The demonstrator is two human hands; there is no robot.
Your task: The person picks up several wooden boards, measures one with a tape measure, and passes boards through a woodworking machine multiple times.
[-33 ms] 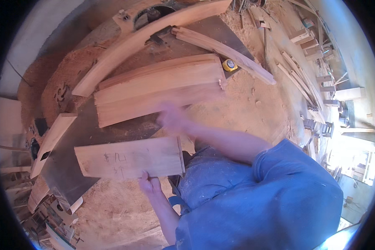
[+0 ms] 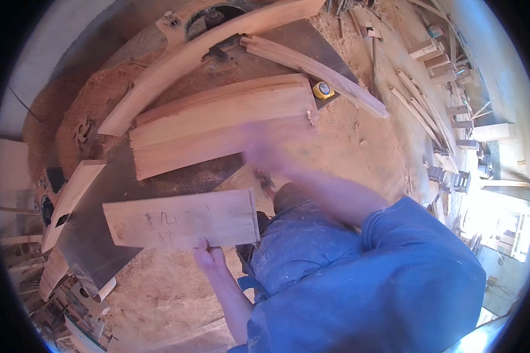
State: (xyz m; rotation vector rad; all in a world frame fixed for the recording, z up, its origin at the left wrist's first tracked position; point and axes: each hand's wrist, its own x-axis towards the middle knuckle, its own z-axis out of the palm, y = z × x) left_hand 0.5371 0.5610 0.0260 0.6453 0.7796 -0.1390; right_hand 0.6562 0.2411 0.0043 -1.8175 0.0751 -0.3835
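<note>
My left hand (image 2: pixel 209 257) grips a pale wooden board (image 2: pixel 182 220) by its near edge, thumb on the top face. Dark hand-drawn marks show on that face. The board's left part overlaps a dark tabletop (image 2: pixel 121 176). Farther off, a broad wooden panel (image 2: pixel 188 141) rests on the tabletop with another wooden piece along its far side. Motion smears my right hand (image 2: pixel 262 146), near the panel's near edge; its fingers cannot be made out. Whether it touches the panel is unclear. A yellow tape measure (image 2: pixel 323 90) sits by the panel's far right corner.
A long curved wooden piece (image 2: pixel 200 53) arcs across the back. Beside the tape measure lies a narrower curved strip (image 2: pixel 315 70). Another cut board (image 2: pixel 70 203) is at the left. Sawdust covers the floor, and several wooden strips (image 2: pixel 421 112) lie at the right.
My right hand has swept to the right and slightly up, away from its place over the panel's near edge. My left hand keeps its grip, with the marked board shifted very slightly left.
</note>
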